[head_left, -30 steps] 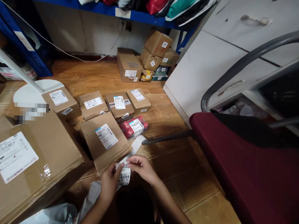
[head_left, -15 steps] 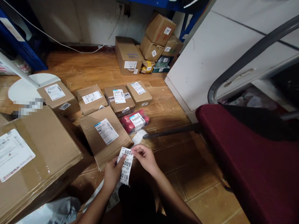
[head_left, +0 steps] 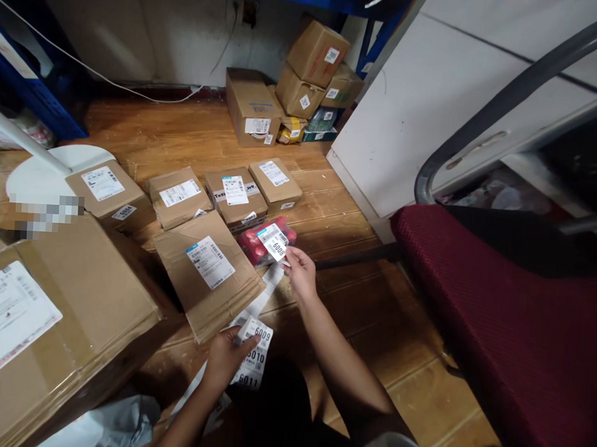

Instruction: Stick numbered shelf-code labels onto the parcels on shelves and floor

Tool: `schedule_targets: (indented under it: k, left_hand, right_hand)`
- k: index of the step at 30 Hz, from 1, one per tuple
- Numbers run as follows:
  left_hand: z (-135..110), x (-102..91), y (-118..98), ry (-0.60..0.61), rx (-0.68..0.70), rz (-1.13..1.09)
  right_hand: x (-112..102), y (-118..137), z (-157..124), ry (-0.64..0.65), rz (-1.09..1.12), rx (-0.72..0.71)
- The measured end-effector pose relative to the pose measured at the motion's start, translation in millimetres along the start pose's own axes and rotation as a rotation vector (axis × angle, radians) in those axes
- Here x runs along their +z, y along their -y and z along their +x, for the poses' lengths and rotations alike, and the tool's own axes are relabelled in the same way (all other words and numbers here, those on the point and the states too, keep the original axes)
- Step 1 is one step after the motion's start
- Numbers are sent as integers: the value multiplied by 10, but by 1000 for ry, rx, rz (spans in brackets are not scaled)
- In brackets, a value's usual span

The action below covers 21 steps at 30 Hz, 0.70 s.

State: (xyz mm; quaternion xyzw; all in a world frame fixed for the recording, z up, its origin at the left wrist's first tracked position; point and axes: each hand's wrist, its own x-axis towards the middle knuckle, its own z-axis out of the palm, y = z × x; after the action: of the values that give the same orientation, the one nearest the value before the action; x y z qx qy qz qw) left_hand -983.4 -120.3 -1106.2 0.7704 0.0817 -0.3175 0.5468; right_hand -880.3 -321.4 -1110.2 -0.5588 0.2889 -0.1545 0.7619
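Between the thumb and fingers of my left hand [head_left: 227,356] is a strip of number labels [head_left: 255,356], with 6009, 6010 and 6011 showing. My right hand [head_left: 300,271] pinches a single label [head_left: 278,248] printed 6008. That label is over the clear-wrapped red package [head_left: 251,242], by its white shipping label; I cannot tell whether it touches. A flat cardboard box [head_left: 177,247] with a shipping label lies just left of the red package. More of the pale label strip [head_left: 266,292] trails on the floor between my hands.
Several small labelled boxes [head_left: 235,211] stand behind the red package. At left is a large carton [head_left: 101,266]; stacked boxes [head_left: 315,54] are by the wall. A dark red chair [head_left: 474,313] takes up the right side, its grey leg [head_left: 351,256] reaching towards the red package.
The 6008 label has come off the strip in my right hand, which has moved up and forward to the red package. My left hand keeps the strip, now showing 6009 at its top.
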Motion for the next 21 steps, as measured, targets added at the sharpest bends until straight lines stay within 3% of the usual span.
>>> schedule_targets:
  k: [5,13,15,19,21]
  left_hand:
    - [48,55,43,7,42,-18]
    - [51,56,60,43,63,-30]
    - [55,56,62,43,53,-44]
    - [77,69,85,55,41,-54]
    - [80,71,85,66,40,-18]
  right_hand:
    - [119,85,-17,81,-37,14]
    - [74,-22,29,97,-178,-44]
    - [127,-106,40,58,-268,-140]
    - [370,-325,126,-226,-726,-560]
    - [495,-433,192,-300,-841,-651]
